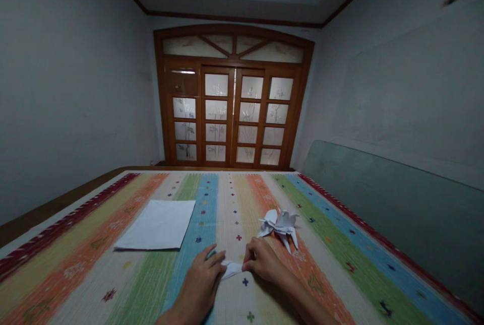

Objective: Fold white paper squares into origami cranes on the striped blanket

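Observation:
A small folded piece of white paper lies low over the striped cloth, between my two hands. My left hand grips its left end, with the fingers bent over it. At the other end, my right hand pinches the paper's tip between thumb and forefinger. Just beyond my right hand sit several folded white paper cranes, bunched together. Parts of the folded paper are hidden under my left fingers.
A stack of square white paper sheets lies on the left of the striped tablecloth. Beyond the table stand wooden doors with glass panes. A pale green panel leans along the right wall.

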Motion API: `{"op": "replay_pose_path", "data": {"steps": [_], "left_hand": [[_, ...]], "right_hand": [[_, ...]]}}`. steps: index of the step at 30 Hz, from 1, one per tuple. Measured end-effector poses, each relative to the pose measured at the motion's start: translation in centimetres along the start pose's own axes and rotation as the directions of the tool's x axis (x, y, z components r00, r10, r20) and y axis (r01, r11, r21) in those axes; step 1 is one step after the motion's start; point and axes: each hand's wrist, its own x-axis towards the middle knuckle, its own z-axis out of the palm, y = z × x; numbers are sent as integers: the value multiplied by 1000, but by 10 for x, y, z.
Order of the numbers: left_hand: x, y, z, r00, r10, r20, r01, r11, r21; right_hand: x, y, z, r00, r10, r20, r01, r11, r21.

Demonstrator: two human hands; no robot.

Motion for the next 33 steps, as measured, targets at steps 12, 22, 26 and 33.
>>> {"op": "replay_pose_path", "data": {"steps": [12, 22, 26, 33], "left_hand": [[4, 8, -20, 936, 145, 321, -187, 977, 102], [2, -4, -9, 918, 230, 323, -284, 950, 129], [-2, -11, 3, 927, 260, 272, -307, 940, 148], [-3, -14, 10, 946, 277, 165, -303, 940, 159]], "right_hand": [[2, 13, 4, 999, 43, -29, -43, 999, 12], [-24, -9, 17, 942, -335, -36, 333, 942, -54], [-27, -17, 24, 920, -393, 13, 382, 886, -261], [-26, -17, 36, 874, -487, -15, 425, 777, -463]]}}
